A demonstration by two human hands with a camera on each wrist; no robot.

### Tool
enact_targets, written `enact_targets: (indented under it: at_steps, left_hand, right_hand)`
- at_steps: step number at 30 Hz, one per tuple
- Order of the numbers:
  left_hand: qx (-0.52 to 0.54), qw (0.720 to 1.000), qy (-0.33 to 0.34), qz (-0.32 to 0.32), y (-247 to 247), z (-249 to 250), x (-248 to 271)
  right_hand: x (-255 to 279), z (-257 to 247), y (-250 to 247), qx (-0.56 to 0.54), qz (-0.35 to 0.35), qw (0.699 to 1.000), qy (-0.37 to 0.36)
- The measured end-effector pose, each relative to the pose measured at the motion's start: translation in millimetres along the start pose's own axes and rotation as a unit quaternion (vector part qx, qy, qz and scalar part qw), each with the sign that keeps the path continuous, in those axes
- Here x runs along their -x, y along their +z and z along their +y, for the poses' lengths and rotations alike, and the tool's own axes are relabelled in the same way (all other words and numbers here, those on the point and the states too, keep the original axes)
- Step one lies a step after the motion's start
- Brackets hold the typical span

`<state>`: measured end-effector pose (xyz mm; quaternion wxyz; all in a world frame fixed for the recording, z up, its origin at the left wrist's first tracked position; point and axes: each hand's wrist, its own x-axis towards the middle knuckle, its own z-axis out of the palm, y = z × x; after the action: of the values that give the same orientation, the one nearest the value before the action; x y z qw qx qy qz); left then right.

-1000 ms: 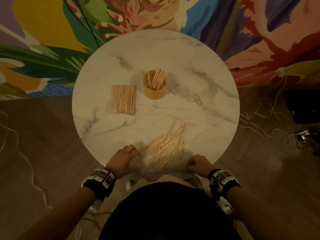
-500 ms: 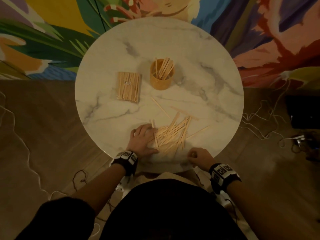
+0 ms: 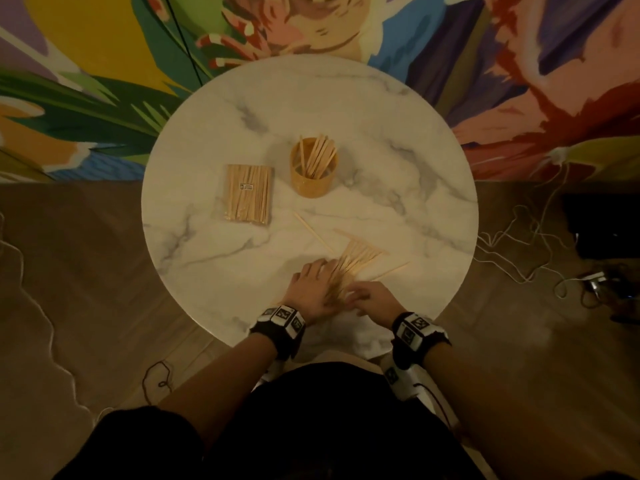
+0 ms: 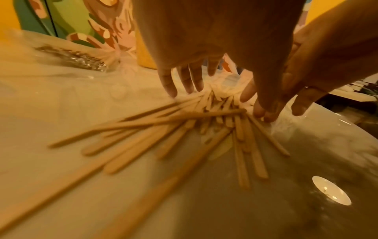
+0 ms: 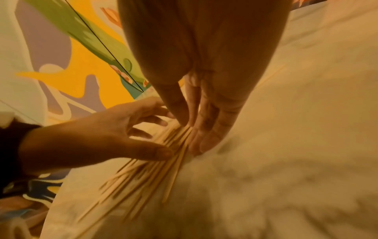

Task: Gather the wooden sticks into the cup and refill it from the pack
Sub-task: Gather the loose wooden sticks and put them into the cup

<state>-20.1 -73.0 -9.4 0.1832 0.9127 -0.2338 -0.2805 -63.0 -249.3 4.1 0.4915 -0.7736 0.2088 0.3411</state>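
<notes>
On the round marble table [image 3: 214, 271] stands a tan cup [image 3: 313, 183] holding several wooden sticks. A clear pack of sticks [image 3: 248, 197] lies flat to its left. Loose sticks [image 3: 356, 261] lie bunched in a fan near the table's front edge. My left hand [image 3: 311, 289] presses the bunch from the left with spread fingers. From the right, my right hand [image 3: 369, 297] pushes against the same bunch with straight fingers [image 5: 204, 126]. The sticks [image 5: 147, 174] are squeezed between the two hands. In the left wrist view the sticks [image 4: 163, 129] fan out from under my fingers.
Single sticks lie apart from the bunch: one [image 3: 313, 233] between the cup and the pile, one [image 3: 391, 270] to the right. Loose cables [image 3: 512, 251] and dark gear [image 3: 602, 223] lie on the wooden floor at the right. A painted wall rises behind the table.
My left hand swept right and gathered the scattered sticks into a tighter bunch. My right hand left the table's edge and came in against the bunch from the right.
</notes>
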Motion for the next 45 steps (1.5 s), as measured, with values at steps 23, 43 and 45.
enact_targets:
  at_steps: [23, 43, 45]
  left_hand:
    - [0.004, 0.998, -0.063, -0.022, -56, -24, -19]
    - [-0.195, 0.975, 0.068, -0.085, -44, -15, -60]
    - [-0.226, 0.964, 0.091, -0.107, -49, -16, -62]
  right_hand:
    - [-2, 20, -52, 0.072, 0.061, 0.995, 0.045]
    - [-8, -5, -55, -0.073, 0.036, 0.992, 0.097]
    - [-5, -7, -58, -0.049, 0.029, 0.995, 0.081]
